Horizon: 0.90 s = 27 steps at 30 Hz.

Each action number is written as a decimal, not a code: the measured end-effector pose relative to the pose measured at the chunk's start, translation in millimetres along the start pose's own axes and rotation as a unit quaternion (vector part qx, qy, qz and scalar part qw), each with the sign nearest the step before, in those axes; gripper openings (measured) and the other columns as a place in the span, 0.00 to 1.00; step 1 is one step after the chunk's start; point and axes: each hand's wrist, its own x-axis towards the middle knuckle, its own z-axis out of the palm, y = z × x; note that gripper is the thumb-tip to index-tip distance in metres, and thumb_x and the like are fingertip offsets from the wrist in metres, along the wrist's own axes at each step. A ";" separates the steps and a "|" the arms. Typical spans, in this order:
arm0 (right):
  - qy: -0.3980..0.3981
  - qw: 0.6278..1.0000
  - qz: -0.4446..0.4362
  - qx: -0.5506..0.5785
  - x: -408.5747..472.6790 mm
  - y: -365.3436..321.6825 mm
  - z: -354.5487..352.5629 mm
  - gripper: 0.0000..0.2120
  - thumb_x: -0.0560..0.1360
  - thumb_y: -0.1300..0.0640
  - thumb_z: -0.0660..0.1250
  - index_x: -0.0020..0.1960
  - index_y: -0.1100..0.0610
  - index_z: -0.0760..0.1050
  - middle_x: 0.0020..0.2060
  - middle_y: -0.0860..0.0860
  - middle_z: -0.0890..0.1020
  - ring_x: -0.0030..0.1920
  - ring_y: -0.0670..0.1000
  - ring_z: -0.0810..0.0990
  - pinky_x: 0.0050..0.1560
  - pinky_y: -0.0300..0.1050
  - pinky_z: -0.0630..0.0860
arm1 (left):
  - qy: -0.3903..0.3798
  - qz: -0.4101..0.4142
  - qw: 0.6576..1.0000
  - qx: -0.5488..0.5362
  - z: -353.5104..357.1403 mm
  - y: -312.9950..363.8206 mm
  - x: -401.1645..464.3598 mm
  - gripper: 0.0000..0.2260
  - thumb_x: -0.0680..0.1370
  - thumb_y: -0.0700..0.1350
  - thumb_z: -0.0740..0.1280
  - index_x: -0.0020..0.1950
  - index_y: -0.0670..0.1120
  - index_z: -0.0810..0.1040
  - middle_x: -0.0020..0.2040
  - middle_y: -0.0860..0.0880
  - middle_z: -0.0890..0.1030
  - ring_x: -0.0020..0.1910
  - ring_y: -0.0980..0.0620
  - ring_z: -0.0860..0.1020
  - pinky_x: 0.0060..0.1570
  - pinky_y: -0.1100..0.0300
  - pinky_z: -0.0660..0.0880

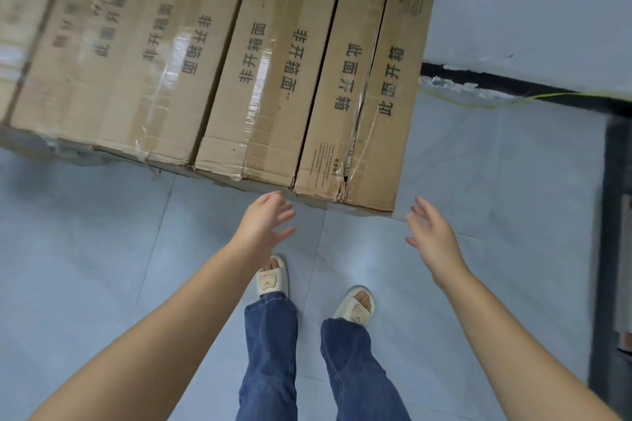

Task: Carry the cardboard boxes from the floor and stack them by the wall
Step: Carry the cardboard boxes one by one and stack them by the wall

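Several long brown cardboard boxes stand side by side against the white wall (533, 10), taped and printed with black characters. The rightmost box (372, 85) has a torn seam at its near end; beside it on the left is another box (273, 68). My left hand (265, 225) hovers open just below the near left corner of the rightmost box, fingers spread. My right hand (432, 236) hovers open just beyond that box's near right corner. Neither hand touches cardboard.
Pale grey tiled floor (102, 267) lies around my feet in cream slippers (273, 278). A black baseboard (513, 82) with a thin yellow cord runs along the wall at right. A dark frame (612, 249) stands at the right edge.
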 end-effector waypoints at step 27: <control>0.372 0.891 -0.129 0.225 -414.5 -43.6 -7.0 0.17 0.77 0.61 0.60 0.61 0.45 0.72 0.51 0.46 0.82 0.47 0.44 0.81 0.42 0.38 0.80 | -0.274 0.429 0.789 0.344 -96.9 97.1 -278.9 0.17 0.73 0.46 0.61 0.61 0.49 0.77 0.54 0.52 0.83 0.54 0.54 0.81 0.54 0.57 0.77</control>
